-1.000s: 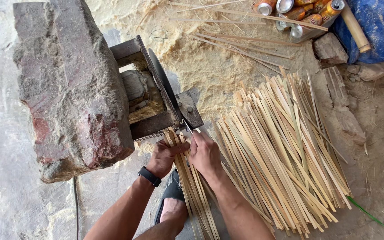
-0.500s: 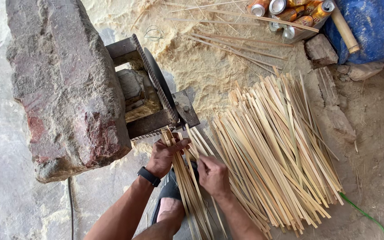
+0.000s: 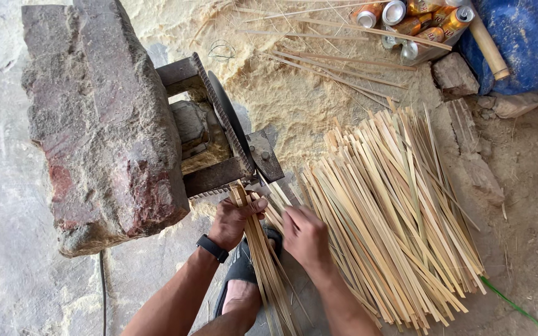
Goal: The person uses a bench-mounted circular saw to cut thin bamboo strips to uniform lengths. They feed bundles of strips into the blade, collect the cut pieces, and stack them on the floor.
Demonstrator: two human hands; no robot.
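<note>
My left hand (image 3: 235, 219) grips the top of a small bundle of bamboo strips (image 3: 263, 261) right below a metal cutting device (image 3: 231, 143) weighted by a big stone block (image 3: 101, 118). A black watch band circles that wrist. My right hand (image 3: 306, 235) rests on strips just to the right, fingers curled over them, beside the bundle. A large pile of split bamboo strips (image 3: 393, 211) fans out to the right on the ground.
Sawdust (image 3: 294, 87) covers the ground behind the device. Several drink cans (image 3: 412, 22) and a blue tarp (image 3: 524, 37) lie at the top right, with rocks (image 3: 456, 74) nearby. My sandalled foot (image 3: 241, 286) is under the bundle. A green cord (image 3: 512, 305) runs bottom right.
My right hand has slid down and right from the device's mouth along the strips. My left hand has stayed on the bundle's top.
</note>
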